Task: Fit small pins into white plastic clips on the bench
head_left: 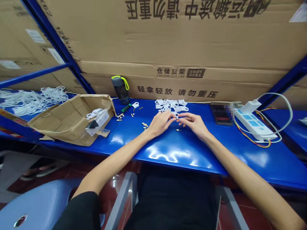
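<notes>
My left hand (160,124) and my right hand (195,124) meet above the blue table, fingertips pinched together around a small, thin part (177,118). Its kind is too small to tell, and fingers cover most of it. Just behind the hands lies a cluster of flat white plastic pieces (171,104) with holes in them. A tiny brass-and-white piece with a pin (178,130) rests in front of my right hand. Several similar small pieces (144,124) lie beside my left hand, and more of them (119,117) are farther left.
An open cardboard box (65,120) with white items stands at left, near a pile of white cords (30,100). Behind are a dark bottle (120,89) and a green-handled screwdriver (126,108). On the right sit a blurred dark object (222,113) and a power strip (256,123) with looping cables.
</notes>
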Demonstrator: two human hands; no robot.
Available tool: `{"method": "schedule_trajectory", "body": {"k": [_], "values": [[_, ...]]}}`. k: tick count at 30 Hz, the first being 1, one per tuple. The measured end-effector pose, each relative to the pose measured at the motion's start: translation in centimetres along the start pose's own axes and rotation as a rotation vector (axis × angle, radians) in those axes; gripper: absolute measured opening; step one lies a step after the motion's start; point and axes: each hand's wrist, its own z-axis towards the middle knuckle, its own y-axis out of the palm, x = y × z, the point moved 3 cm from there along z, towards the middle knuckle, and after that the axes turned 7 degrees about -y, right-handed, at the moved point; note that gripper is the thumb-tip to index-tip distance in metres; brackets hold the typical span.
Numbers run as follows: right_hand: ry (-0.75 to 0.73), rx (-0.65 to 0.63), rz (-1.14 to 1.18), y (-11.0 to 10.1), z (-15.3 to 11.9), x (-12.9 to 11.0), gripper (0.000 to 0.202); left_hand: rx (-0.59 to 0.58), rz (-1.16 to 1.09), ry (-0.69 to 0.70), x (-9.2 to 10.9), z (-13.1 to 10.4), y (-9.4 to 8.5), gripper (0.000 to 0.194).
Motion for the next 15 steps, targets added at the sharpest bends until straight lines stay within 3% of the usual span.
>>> {"method": "schedule_trajectory", "body": {"k": [8, 15], "values": [[-0.05, 0.012, -0.049, -0.5, 0.2, 0.6, 0.04, 0.008, 0.011, -0.009, -0.1, 0.1, -0.3, 0.025], [-0.225, -0.036, -0.545, -0.7, -0.2, -0.2, 0.025, 0.067, 0.055, -0.159, -1.9, 0.5, -1.6, 0.024]]}}
